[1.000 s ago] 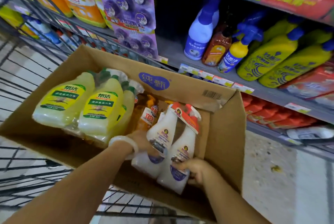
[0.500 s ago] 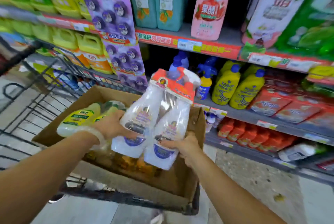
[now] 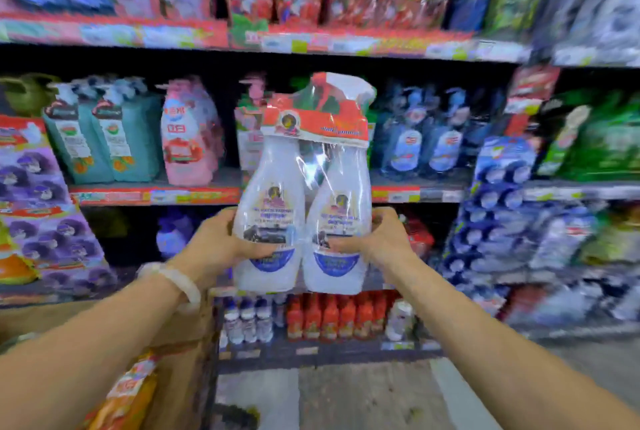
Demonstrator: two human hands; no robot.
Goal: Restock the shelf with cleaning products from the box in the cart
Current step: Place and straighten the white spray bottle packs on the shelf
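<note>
Twin-pack [image 3: 300,187] of two white spray bottles, shrink-wrapped, red card collar across the necks, is held upright in front of the shelf [image 3: 156,195], clear of it and touching nothing but the hands.

Left hand [image 3: 221,242] grips the left bottle low on its body: thumb across the front label, fingers wrapped round the far side (fingertips hidden behind the bottle). Pale bangle [image 3: 176,282] sits on that wrist.

Right hand [image 3: 374,239] grips the right bottle at the same height, thumb on the front near the blue label, fingers curled round the outer side. Both hands closed firmly on the pack; pack bottoms hang just below the hands, trigger heads well above them.

Beyond the hands: shelf row with teal pump bottles [image 3: 100,138] up and to the left of the left hand, a pink refill pouch [image 3: 188,138] just right of those, dark blue pouches [image 3: 426,138] up and right of the right hand. Below the hands, a low row of small red bottles [image 3: 339,318].

Box [image 3: 180,329] lies under the left forearm, cardboard edge in view, an orange pack [image 3: 128,398] inside it (print unreadable, frame blurred).
</note>
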